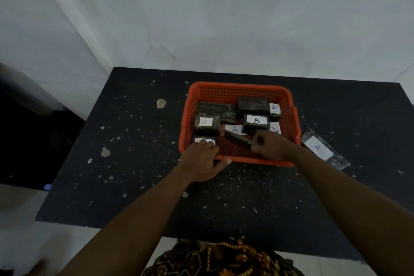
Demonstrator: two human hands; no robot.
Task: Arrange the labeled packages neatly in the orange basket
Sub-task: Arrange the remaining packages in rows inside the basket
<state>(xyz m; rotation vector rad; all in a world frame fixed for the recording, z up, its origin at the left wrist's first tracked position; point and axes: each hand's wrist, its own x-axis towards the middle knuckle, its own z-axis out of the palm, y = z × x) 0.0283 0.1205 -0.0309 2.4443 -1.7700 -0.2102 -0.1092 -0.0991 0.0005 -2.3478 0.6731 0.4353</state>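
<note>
Grip state: the left hand lies over the near-left rim of the orange basket, fingers extended and pressing flat on the white label of the near-left package; the thumb lies along the outside of the near rim. The right hand reaches over the near rim with fingers curled round a dark slim package, held tilted above the basket floor.

Progress, left to right. Inside the basket: the near-left package under the left fingers; behind it a labelled package with a faint blue "A"; a dark unlabelled-side package at the back left; a flat package at centre reading "A"; a stacked package with a bold black "A" on a white label; a small package at the back right with a blue "A". A further label at the right shows an "A" turned sideways. The stack is uneven and several packages overlap, so the arrangement is judged incomplete.

Outside the basket, on the black table just beside its right wall, one clear-wrapped package labelled "A" is not yet loaded.

Remaining work, as judged: seat the held package, load the outside package, square the rows.
</note>
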